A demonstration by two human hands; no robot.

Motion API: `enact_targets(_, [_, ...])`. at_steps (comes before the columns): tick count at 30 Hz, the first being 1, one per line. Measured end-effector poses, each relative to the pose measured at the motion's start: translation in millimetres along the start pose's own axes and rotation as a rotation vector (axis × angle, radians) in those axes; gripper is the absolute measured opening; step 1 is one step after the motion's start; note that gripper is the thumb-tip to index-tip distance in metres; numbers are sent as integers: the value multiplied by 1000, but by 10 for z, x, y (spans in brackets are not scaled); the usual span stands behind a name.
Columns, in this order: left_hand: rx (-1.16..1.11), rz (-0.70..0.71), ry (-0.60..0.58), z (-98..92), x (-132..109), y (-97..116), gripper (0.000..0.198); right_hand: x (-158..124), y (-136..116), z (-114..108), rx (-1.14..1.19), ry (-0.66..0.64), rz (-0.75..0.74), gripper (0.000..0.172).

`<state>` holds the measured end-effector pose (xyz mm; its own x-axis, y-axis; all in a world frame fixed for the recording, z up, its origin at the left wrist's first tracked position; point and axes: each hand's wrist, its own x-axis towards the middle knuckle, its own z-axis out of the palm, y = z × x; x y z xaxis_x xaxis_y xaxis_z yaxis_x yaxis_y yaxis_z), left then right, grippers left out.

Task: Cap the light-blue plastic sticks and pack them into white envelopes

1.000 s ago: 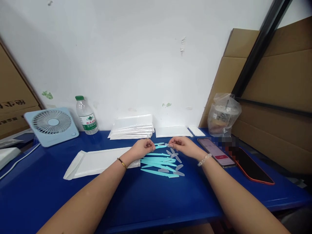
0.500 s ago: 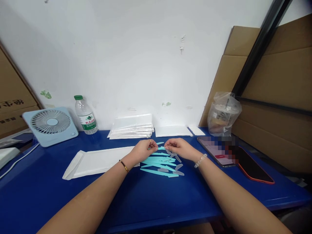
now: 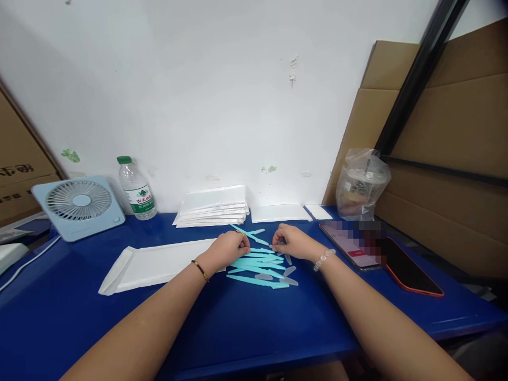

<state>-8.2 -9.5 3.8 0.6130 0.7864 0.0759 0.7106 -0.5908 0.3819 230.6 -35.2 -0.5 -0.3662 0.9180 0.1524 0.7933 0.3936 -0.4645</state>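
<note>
A pile of thin turquoise plastic sticks (image 3: 260, 267) lies on the blue table (image 3: 246, 328), with several small clear caps (image 3: 289, 271) beside it. My left hand (image 3: 227, 248) is closed in a pinch on one turquoise stick (image 3: 250, 235) that points up and back to the left. My right hand (image 3: 291, 242) is closed, fingertips down at the pile's right edge; what they pinch is too small to make out.
A flat white envelope (image 3: 154, 264) lies left of the pile. Stacked white envelopes (image 3: 212, 207), a water bottle (image 3: 135, 188) and a small fan (image 3: 77, 203) stand along the wall. Two phones (image 3: 381, 254) and a bagged cup (image 3: 359, 185) sit to the right.
The hands have drawn apart a little and dropped toward the pile. The stick in my left hand now tilts up and back instead of lying level between both hands.
</note>
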Motion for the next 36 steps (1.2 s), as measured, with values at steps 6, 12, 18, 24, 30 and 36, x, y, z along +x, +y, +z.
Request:
enact_targets(6, [-110,-78,24,-3,8,-52,19,7,42,-29,114,-8,62,13])
enact_targets(12, [-245,-88,62,-5,33,-127,27,-25,35,-122,335,-36,85,27])
enact_targets(18, [-304,-73,45,-5,27,-102,29,-12,-5,-64,385,-50,37,26])
enact_targets(24, [-357,-83,54,-49,27,-76,32,-18,-49,-90,441,-46,52,30])
enact_targets(30, [-459,-99,51,-12,50,-41,34,-5,-121,-35,587,36,54,33])
enact_targets(36, [-192,-2,184,47,46,8,32,41,-74,-22,422,110,62,30])
